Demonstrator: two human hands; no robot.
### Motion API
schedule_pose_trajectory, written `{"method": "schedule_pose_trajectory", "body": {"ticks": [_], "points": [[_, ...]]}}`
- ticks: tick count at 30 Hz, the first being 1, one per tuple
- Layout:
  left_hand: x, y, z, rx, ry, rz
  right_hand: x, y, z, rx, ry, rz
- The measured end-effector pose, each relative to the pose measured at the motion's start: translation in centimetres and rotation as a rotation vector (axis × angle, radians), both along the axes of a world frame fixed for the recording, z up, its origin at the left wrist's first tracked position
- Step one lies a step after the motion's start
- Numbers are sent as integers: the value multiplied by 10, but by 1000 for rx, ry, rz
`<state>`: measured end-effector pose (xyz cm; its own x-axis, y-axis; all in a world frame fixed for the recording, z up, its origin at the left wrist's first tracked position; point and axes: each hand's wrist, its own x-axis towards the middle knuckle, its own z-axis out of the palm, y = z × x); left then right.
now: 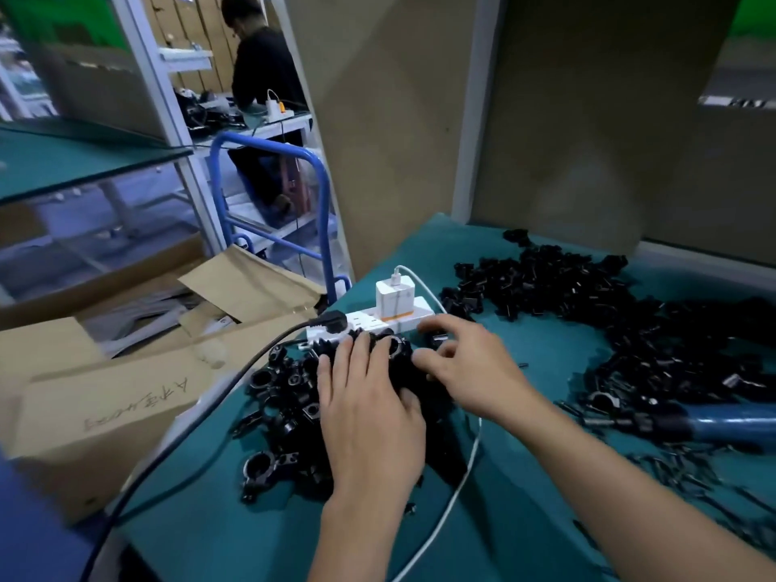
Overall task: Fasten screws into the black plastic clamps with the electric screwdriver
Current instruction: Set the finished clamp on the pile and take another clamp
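Observation:
A heap of assembled black plastic clamps lies on the green table mat near its left edge. My left hand rests flat on top of this heap, fingers straight and spread toward the power strip. My right hand hovers just right of it with fingers loosely curved over the heap's far end; what is under its fingertips is hidden. A much larger pile of loose black clamp parts spreads across the right side. The blue electric screwdriver lies on the mat at the far right, with loose black screws scattered below it.
A white power strip with a white charger and a black plug sits behind the heap. A white cable and a black cable cross the mat. Open cardboard boxes stand left. Another person sits beyond a blue cart.

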<state>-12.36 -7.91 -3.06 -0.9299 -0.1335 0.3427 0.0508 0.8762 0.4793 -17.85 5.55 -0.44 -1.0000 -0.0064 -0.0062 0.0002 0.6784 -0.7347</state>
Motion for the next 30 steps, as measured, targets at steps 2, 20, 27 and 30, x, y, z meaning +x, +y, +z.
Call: {"method": "schedule_pose_trajectory", "body": {"ticks": [2, 20, 27, 30], "points": [[0, 6, 4, 49, 56, -18, 4, 26, 3, 2, 17, -62], [-54, 181, -23, 573, -355, -410, -46, 250, -7, 510, -384, -369], [-60, 206, -34, 515, -305, -373, -48, 250, -17, 439, -287, -189], [-61, 213, -36, 438, -273, -399, -38, 244, -20, 361, -262, -69]]}}
